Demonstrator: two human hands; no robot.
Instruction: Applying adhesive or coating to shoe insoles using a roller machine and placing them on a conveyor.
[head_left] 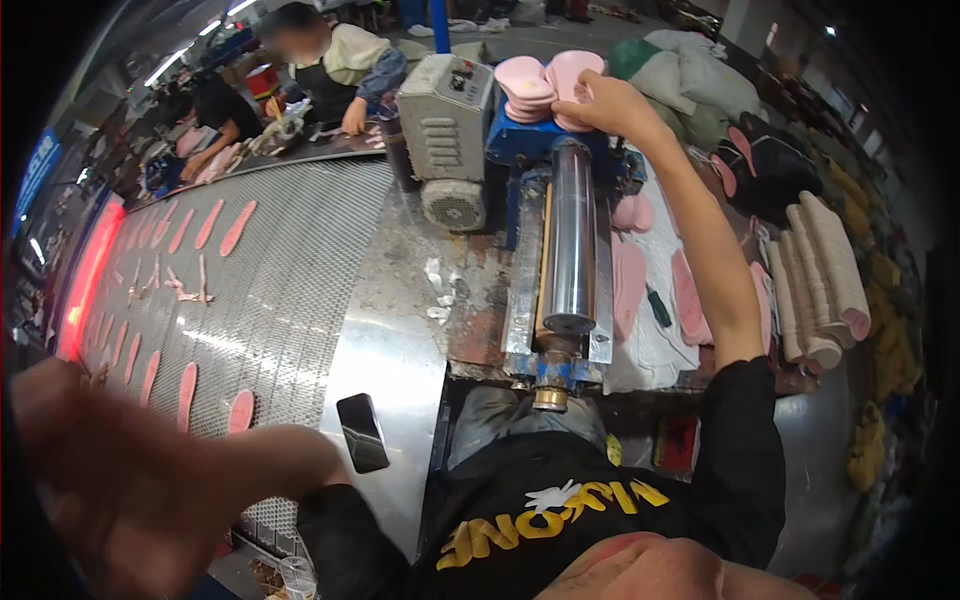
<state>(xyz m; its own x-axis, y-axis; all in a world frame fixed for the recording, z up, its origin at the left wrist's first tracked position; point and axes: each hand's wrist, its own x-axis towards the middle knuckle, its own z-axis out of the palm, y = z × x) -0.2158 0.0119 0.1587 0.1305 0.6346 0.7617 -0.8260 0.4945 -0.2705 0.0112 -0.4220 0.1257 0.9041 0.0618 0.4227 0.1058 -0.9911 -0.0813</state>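
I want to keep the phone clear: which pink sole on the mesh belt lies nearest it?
The rightmost sole of the lower row, left of the phone; the others lie farther left, toward the red light, or in the upper row.

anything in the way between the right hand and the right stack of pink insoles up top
Nothing visible: the right hand is at the right edge of the right stack of pink insoles, fingers against it. The steel roller lies nearer the body, left of the forearm, not between them.
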